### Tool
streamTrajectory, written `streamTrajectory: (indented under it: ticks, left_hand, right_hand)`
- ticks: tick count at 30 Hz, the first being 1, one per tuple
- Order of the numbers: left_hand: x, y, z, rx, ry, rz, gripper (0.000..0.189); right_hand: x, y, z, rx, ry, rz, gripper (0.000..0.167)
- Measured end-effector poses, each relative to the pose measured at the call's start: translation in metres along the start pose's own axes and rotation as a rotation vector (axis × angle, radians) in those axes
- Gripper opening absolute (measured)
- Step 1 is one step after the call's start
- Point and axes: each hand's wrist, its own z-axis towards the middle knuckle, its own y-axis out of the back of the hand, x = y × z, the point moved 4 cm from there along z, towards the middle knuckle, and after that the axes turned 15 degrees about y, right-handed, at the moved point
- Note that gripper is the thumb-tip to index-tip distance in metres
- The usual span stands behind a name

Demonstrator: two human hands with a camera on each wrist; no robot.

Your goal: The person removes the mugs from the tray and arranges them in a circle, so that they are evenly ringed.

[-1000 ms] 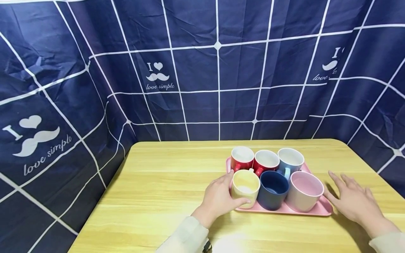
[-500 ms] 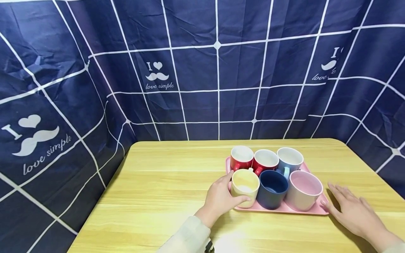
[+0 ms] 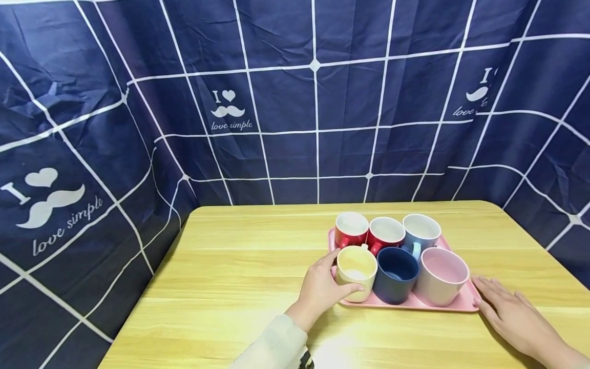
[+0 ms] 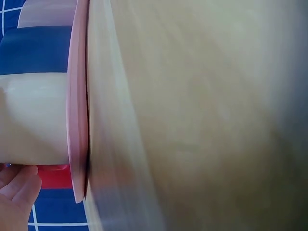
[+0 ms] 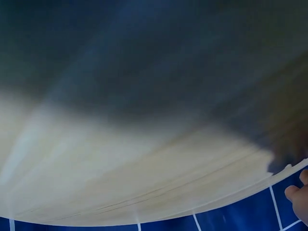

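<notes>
A pink tray (image 3: 417, 306) lies on the table and bears two rows of mugs standing upright. My left hand (image 3: 317, 289) holds the pale yellow mug (image 3: 358, 281) at the front left, thumb across its near side and fingers round its far left. The left wrist view shows those fingers (image 4: 21, 185) against the mug's wall. My right hand (image 3: 516, 313) lies beside the tray's right end, its straight fingers at the rim near the front corner. A navy mug (image 3: 394, 287) and a pale pink mug (image 3: 438, 287) complete the front row.
Behind stand two red mugs (image 3: 352, 239) with white insides and a light blue mug (image 3: 421, 244). The wooden table (image 3: 230, 287) extends to the left. A dark blue curtain (image 3: 281, 113) with white lines encloses the back and sides.
My right hand has come down and in to the tray's right edge, its fingers now closer together. The left hand keeps its hold on the yellow mug.
</notes>
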Motion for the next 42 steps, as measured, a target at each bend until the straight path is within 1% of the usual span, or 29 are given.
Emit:
streamTrajectory:
  ticks: [7, 14, 18, 23, 29, 32, 35, 39, 42]
  left_hand:
    - [0.001, -0.002, 0.001, 0.019, 0.005, -0.035, 0.081]
    - [0.002, -0.008, 0.001, 0.043, 0.045, -0.062, 0.081]
    - [0.001, -0.008, 0.001, 0.035, 0.062, -0.067, 0.078]
    - [0.000, -0.007, 0.002, 0.009, 0.047, -0.058, 0.074]
    - [0.000, -0.004, 0.003, -0.022, -0.007, -0.053, 0.071]
    - [-0.003, 0.001, 0.005, -0.040, -0.035, -0.047, 0.070]
    - [-0.012, 0.010, 0.008, -0.068, -0.083, -0.053, 0.069]
    - [-0.026, 0.025, 0.013, -0.090, -0.126, -0.103, 0.071]
    - [-0.036, 0.038, 0.019, -0.080, -0.130, -0.174, 0.071]
  right_hand:
    - [0.002, -0.003, -0.002, -0.019, 0.035, -0.013, 0.053]
    - [0.003, -0.005, -0.004, -0.010, 0.035, -0.001, 0.049]
    - [0.003, -0.005, -0.005, -0.017, 0.047, -0.018, 0.048]
    - [0.003, -0.006, -0.005, -0.028, 0.059, -0.026, 0.048]
    - [0.002, -0.008, -0.005, -0.041, 0.073, -0.034, 0.048]
    - [0.002, -0.008, -0.005, -0.038, 0.070, -0.033, 0.048]
    - [0.002, -0.007, -0.004, -0.028, 0.060, -0.028, 0.048]
    - [0.003, -0.006, -0.004, -0.014, 0.050, -0.021, 0.048]
    - [0.004, -0.005, -0.004, -0.011, 0.050, -0.024, 0.048]
